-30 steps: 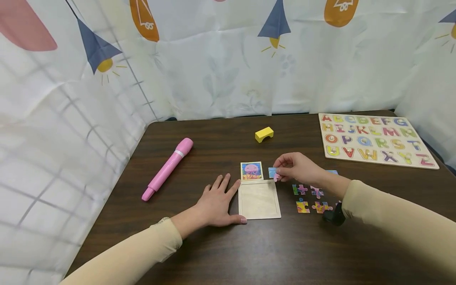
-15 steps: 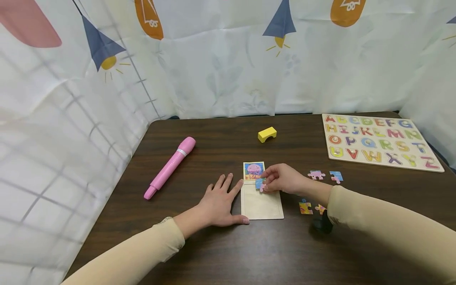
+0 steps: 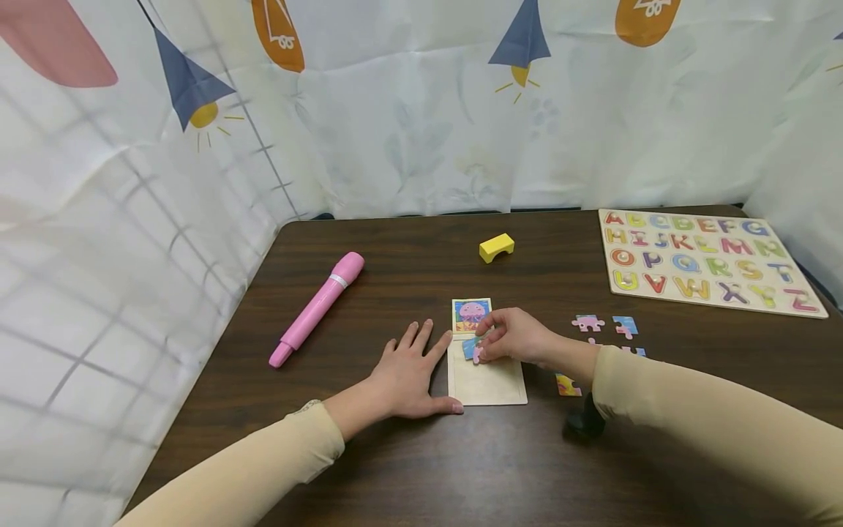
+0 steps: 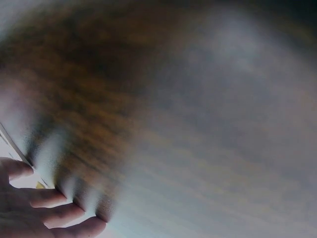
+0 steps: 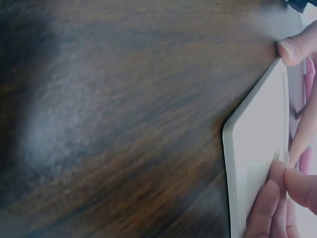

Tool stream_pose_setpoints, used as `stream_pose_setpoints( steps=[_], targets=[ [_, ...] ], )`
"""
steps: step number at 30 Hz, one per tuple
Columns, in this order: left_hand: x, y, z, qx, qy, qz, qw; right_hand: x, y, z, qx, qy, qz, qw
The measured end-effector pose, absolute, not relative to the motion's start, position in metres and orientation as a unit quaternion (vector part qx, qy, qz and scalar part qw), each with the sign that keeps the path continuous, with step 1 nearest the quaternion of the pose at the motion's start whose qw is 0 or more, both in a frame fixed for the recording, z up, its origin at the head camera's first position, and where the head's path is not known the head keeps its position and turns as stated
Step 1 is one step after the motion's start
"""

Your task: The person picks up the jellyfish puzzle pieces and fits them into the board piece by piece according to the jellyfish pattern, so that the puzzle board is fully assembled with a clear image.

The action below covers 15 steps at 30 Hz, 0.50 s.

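My right hand (image 3: 516, 337) pinches a blue and pink jigsaw piece (image 3: 470, 349) over the upper left part of a pale wooden puzzle tray (image 3: 487, 386). Fingertips and thumb also meet low over the tray (image 5: 255, 124) in the right wrist view, where the piece is hard to make out. With fingers spread, my left hand (image 3: 408, 377) lies on the table along the tray's left edge, its thumb at the near left corner. A small jellyfish picture (image 3: 470, 315) adjoins the tray's far side, partly covered by my right hand.
Several loose jigsaw pieces (image 3: 588, 323) lie to the right, some hidden under my right forearm. An alphabet board (image 3: 707, 265) occupies the far right. A yellow arched block (image 3: 497, 247) stands at the back, and a pink microphone-shaped toy (image 3: 316, 311) lies on the left.
My right hand has carried the jigsaw piece leftward and nearer, from beside the jellyfish picture to over the tray, where the piece now sits more tilted. The left hand stays in place.
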<state>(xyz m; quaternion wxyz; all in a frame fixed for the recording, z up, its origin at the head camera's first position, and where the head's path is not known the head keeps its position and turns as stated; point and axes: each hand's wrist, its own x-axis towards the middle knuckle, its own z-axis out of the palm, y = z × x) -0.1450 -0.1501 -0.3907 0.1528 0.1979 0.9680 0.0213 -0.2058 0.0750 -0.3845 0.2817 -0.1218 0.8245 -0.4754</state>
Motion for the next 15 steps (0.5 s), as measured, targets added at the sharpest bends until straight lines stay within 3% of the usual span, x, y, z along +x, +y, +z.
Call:
stream_pose_setpoints(
  steps=[15],
  targets=[
    [-0.145,-0.149,-0.389,0.197,0.968,0.013,0.155,-0.203,0.063,-0.384,-0.124,0.868,-0.423,0.228]
  ],
)
